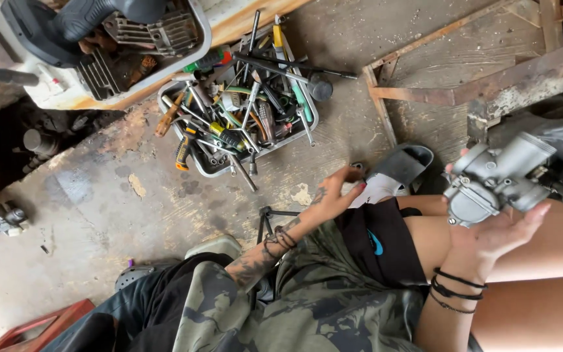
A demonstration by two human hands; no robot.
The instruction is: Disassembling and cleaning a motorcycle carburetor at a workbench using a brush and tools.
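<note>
Right hand (490,238) cradles carburetor (495,179) palm-up, grip loosely closed, steadying it; left hand (339,190) empty, fingers apart, toward tool tray (198,163) at 10 o'clock.

Soft even daylight (edges slightly warped)

Grey carburetor (498,177) in right hand (490,238), tool tray (211,167) nearby

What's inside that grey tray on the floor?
The grey tray is heaped with hand tools: screwdrivers with coloured handles, wrenches, metal rods. Whatever lies at the bottom is covered by the pile. The left hand reaches toward it; the right hand holds a metal engine part.
</note>
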